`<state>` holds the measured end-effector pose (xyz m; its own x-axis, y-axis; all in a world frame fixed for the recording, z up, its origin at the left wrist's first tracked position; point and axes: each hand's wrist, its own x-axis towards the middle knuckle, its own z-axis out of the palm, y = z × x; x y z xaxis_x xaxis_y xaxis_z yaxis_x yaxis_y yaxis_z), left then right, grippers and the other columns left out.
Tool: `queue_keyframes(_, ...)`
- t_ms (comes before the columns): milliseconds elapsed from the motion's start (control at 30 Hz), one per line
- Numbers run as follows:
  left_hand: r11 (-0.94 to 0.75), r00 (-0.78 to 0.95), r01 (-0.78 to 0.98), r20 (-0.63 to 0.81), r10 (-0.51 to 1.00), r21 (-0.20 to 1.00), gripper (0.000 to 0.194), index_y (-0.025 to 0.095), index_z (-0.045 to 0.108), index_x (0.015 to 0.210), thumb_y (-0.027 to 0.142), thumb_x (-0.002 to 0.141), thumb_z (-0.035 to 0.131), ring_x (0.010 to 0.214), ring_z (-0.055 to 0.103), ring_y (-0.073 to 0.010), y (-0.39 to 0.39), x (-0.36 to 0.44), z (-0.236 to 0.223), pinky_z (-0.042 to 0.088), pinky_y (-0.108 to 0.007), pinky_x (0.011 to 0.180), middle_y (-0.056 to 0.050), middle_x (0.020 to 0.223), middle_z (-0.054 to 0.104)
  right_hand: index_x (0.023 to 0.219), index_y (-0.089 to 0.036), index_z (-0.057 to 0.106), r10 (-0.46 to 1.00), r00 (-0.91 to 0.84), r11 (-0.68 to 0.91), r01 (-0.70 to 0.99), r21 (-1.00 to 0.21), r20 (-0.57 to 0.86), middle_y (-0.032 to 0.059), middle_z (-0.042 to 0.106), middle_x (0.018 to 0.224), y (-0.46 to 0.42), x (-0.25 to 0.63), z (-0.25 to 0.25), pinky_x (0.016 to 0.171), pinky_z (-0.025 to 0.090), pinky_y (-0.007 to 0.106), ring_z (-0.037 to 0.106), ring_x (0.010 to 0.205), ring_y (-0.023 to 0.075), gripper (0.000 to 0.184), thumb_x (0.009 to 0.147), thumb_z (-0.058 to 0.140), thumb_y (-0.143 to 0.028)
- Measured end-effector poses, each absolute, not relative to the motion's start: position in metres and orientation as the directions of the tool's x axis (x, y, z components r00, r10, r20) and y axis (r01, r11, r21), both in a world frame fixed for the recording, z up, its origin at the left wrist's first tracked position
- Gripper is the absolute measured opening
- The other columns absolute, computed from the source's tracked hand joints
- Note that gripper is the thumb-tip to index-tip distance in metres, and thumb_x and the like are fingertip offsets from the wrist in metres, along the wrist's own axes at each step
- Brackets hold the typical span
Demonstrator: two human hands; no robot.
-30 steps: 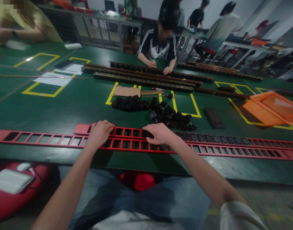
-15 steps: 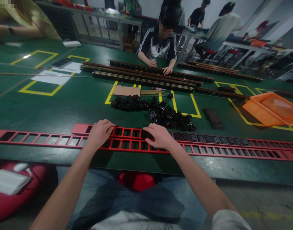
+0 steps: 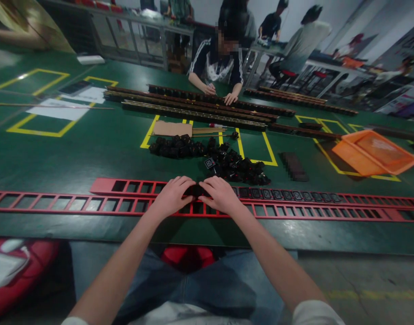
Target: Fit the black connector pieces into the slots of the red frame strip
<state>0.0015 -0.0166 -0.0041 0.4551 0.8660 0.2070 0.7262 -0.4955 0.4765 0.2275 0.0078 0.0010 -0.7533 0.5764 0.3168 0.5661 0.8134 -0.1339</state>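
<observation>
My left hand (image 3: 174, 196) and my right hand (image 3: 219, 194) meet over the rear red slotted rail (image 3: 107, 184). Between their fingertips is a small black square part (image 3: 196, 191), seated at one of the rail's openings; the fingers of both hands close on it from either side and partly hide it. To the right of my right hand, a row of black square parts (image 3: 277, 194) fills several slots of the same rail. A second red slotted rail (image 3: 61, 204) lies in front, nearer to me, with mostly bare openings.
Behind the rails lies a loose heap of black parts (image 3: 230, 164). Farther back are a piece of cardboard (image 3: 172, 129), long dark strips (image 3: 193, 110) and a co-worker's hands (image 3: 230, 98). An orange basket (image 3: 372, 153) and a dark block (image 3: 295, 167) are on the right.
My left hand has moved right along the rail, up to the black part beside my right hand. The right hand keeps its place there. The view has shifted slightly.
</observation>
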Motion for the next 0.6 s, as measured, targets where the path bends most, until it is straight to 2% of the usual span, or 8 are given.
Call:
queue_keyframes(200,-0.498,0.467,0.766,0.182,0.866,0.407,0.033,0.022,0.053,0.121,0.025,0.089,0.06,0.111,0.053,-0.0251,-0.0207,0.0048,-0.0014,0.045,-0.04,0.09,-0.008,0.122,0.06,0.125,-0.011,0.06,0.579,-0.753,0.809,0.579,-0.104,0.314,0.0151,0.063,0.111,0.0075,0.2265,0.0031,0.083,0.045,0.04,0.052,0.099,0.027,0.04,0.097,0.052,-0.04)
queue_keyframes(600,-0.486,0.449,0.809,0.184,0.874,0.332,0.029,0.022,0.051,0.123,0.03,0.095,0.055,0.11,0.053,-0.0262,-0.023,0.0086,-0.0014,0.044,-0.041,0.089,-0.009,0.123,0.059,0.126,-0.013,0.06,0.623,-0.718,0.779,0.609,-0.153,0.31,0.0147,0.063,0.114,0.0062,0.226,0.0042,0.088,0.044,0.041,0.052,0.103,0.027,0.04,0.097,0.052,-0.04)
